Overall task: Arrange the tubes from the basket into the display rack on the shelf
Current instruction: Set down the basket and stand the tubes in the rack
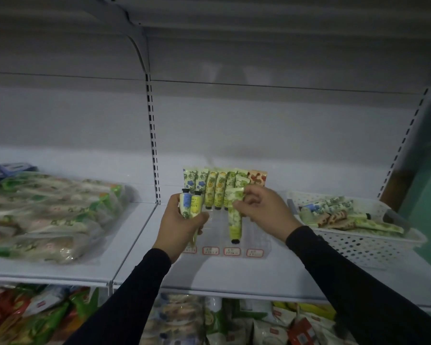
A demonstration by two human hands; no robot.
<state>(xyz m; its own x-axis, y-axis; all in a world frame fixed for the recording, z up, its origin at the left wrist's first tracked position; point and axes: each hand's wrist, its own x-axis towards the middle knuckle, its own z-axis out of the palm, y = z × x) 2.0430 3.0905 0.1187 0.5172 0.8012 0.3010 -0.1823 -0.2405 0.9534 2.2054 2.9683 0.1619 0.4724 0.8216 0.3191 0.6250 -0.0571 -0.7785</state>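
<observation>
Nearest the camera, two dark sleeves reach up over the white shelf edge (234,282). The left hand (182,220) is curled round a small bunch of tubes, a blue-flowered tube (185,205) and a yellow tube (196,204), caps upward; it looks like a ready supply held close to the work. Just beside it, the hands a little apart, the right hand (261,210) pinches the crimped upper end of a green tube (234,224) that hangs cap-down over the clear display rack (255,235), probably so the cap can lead into a lane. Red price labels (232,251) line the rack's front edge.

Behind the hands, the rack's back row already stands filled: blue-flowered, yellow-fruited, green and one orange-patterned tube (256,177), all cap-down, sorted by pattern.

To the right, the white perforated basket (373,247) rests on the shelf with many tubes lying loose inside, so much remains to do. To the left lie wrapped green packets (47,215). Behind rise a pale back panel and a slotted upright (152,135); the lighting is dim.
</observation>
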